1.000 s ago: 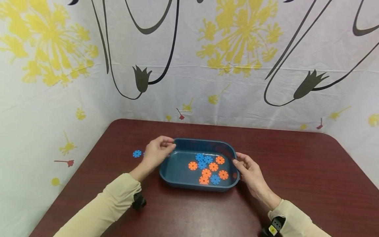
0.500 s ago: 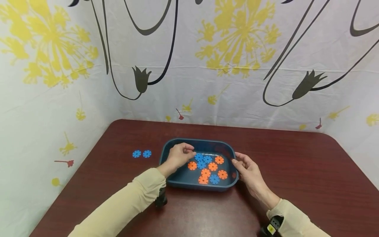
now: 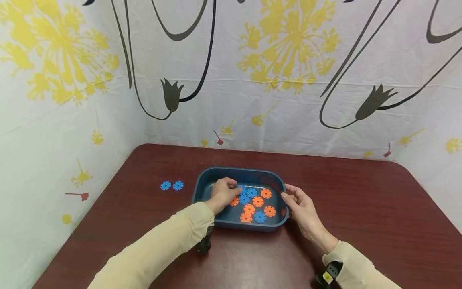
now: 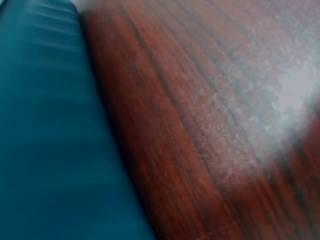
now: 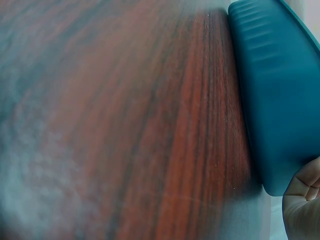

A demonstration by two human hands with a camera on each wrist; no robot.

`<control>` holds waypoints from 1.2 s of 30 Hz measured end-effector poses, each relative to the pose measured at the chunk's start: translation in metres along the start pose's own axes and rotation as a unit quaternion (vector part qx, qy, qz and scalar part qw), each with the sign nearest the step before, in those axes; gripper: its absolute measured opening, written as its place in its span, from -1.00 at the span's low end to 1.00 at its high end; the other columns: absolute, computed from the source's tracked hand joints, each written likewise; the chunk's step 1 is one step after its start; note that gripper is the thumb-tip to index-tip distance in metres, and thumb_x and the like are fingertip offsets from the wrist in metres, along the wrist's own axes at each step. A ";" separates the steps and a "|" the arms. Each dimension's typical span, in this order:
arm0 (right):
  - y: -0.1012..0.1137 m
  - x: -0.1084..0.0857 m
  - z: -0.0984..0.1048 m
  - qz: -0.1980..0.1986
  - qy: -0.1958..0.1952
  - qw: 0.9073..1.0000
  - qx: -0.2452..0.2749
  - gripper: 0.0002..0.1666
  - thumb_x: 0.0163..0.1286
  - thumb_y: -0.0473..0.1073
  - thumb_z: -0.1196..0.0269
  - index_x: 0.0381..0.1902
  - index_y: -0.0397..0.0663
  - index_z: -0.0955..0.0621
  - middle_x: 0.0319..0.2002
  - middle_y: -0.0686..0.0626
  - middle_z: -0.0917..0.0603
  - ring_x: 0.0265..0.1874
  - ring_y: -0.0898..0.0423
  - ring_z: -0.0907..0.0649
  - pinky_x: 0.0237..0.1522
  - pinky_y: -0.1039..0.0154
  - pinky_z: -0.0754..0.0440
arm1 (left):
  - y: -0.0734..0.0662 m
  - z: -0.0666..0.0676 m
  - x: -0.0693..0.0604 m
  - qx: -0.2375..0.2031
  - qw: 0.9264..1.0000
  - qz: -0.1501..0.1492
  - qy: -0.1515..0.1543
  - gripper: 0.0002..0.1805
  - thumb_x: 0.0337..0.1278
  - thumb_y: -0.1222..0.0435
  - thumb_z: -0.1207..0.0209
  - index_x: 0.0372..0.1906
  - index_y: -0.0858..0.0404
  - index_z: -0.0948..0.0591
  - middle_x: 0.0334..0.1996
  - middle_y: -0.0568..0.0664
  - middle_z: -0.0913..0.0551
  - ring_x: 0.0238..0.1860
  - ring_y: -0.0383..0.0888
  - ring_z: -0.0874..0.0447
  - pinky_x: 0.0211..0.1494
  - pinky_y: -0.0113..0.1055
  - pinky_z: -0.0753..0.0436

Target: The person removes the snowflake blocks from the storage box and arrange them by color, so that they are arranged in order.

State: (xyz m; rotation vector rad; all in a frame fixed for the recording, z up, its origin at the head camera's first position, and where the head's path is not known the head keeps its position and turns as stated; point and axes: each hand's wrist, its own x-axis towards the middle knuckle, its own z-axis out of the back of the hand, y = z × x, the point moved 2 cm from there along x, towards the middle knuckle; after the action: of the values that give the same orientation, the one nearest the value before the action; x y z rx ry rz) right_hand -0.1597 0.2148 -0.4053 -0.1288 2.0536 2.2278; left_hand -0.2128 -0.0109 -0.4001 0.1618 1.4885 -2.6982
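Observation:
A dark blue plastic tray (image 3: 249,227) holds several flat notched discs, some blue, some orange. My left hand (image 3: 223,192) reaches into it from the left, thumb and fingertips at a blue disc (image 3: 242,192). Whether they pinch that disc cannot be made out. An orange disc (image 3: 234,201) is partly covered by this hand. At the tray's right end my right hand (image 3: 304,210) grips the rim, thumb on top and fingers outside. The right wrist view has part of this hand (image 5: 304,200) against the tray's outer wall (image 5: 280,100).
Two blue discs, a left one (image 3: 165,185) and a right one (image 3: 178,185), lie side by side on the dark red-brown wooden table (image 3: 361,200), left of the tray. Behind the table hangs a white patterned cloth (image 3: 223,100). In the left wrist view only the tray wall (image 4: 55,140) and tabletop appear.
My left hand has moved right, from the tray's left rim to the blue discs inside, uncovering the second blue disc on the table. My right hand keeps its grip on the rim.

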 end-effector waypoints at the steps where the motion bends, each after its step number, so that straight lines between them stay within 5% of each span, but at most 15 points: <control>1: 0.000 0.000 0.000 0.001 -0.001 1.000 0.001 -0.46 0.42 -0.08 -0.11 0.29 -0.13 -0.31 -0.35 -0.01 -0.54 -0.40 0.20 -0.63 -0.38 0.29 -0.65 | -0.001 0.000 0.000 0.004 1.000 0.000 -0.002 -0.67 0.03 0.27 -0.32 -0.08 0.31 -0.63 -0.15 0.09 -0.65 -0.13 -0.03 -0.61 -0.08 -0.16 -0.61; 18: -0.001 0.001 -0.002 -0.001 -0.005 1.000 0.009 -0.46 0.42 -0.08 -0.12 0.28 -0.12 -0.32 -0.31 0.00 -0.54 -0.42 0.23 -0.61 -0.41 0.32 -0.63 | -0.004 -0.006 0.002 0.092 0.995 0.005 -0.029 -0.67 -0.02 0.23 -0.37 -0.12 0.24 -0.63 -0.16 0.06 -0.54 -0.17 -0.03 -0.53 -0.07 -0.13 -0.56; 36: -0.001 0.000 -0.002 -0.007 -0.003 1.000 0.012 -0.45 0.42 -0.10 -0.12 0.29 -0.15 -0.30 -0.37 0.05 -0.55 -0.43 0.22 -0.61 -0.41 0.32 -0.62 | -0.003 -0.008 0.000 0.107 0.994 -0.003 -0.033 -0.73 -0.03 0.27 -0.37 -0.18 0.24 -0.64 -0.15 0.10 -0.53 -0.22 0.01 -0.51 -0.05 -0.10 -0.55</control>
State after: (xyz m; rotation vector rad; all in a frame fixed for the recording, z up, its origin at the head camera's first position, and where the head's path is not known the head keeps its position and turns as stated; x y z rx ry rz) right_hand -0.1594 0.2133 -0.4060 -0.1334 2.0695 2.1918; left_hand -0.2131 -0.0024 -0.4019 0.0760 1.1842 -2.8334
